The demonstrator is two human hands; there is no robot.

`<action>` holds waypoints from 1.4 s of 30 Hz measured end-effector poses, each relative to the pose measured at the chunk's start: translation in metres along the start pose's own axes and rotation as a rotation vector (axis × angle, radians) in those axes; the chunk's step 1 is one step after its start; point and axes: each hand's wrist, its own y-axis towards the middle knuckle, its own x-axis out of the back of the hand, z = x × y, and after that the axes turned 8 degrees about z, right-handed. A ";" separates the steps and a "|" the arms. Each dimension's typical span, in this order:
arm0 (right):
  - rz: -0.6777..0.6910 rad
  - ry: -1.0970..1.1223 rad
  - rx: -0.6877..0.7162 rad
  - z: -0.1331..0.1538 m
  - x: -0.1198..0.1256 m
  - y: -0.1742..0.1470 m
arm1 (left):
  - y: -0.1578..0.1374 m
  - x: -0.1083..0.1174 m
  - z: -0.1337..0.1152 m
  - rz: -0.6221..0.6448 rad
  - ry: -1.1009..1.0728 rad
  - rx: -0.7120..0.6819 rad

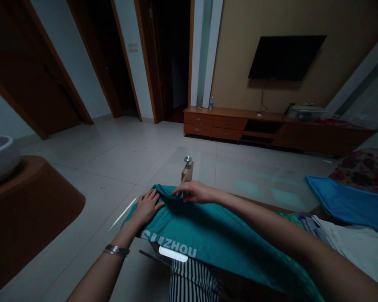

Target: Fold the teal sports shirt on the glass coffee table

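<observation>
Where fingers pinch teal cloth, rumpled edge, white SUZHOU lettering

You're in a home living room: a television hangs above a low cabinet beyond the far edge of the glass table.

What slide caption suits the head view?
Left hand on teal SUZHOU garment, right hand pinching its far edge.
</observation>
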 end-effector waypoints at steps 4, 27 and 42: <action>0.051 -0.093 -0.078 0.002 -0.009 -0.045 | -0.004 -0.002 0.004 -0.034 -0.015 -0.027; -0.213 -0.395 -0.391 -0.062 -0.038 -0.042 | -0.004 -0.005 0.004 -0.069 -0.083 0.041; -0.137 -0.621 -0.184 -0.059 -0.056 -0.066 | 0.001 -0.017 0.011 -0.128 -0.260 0.063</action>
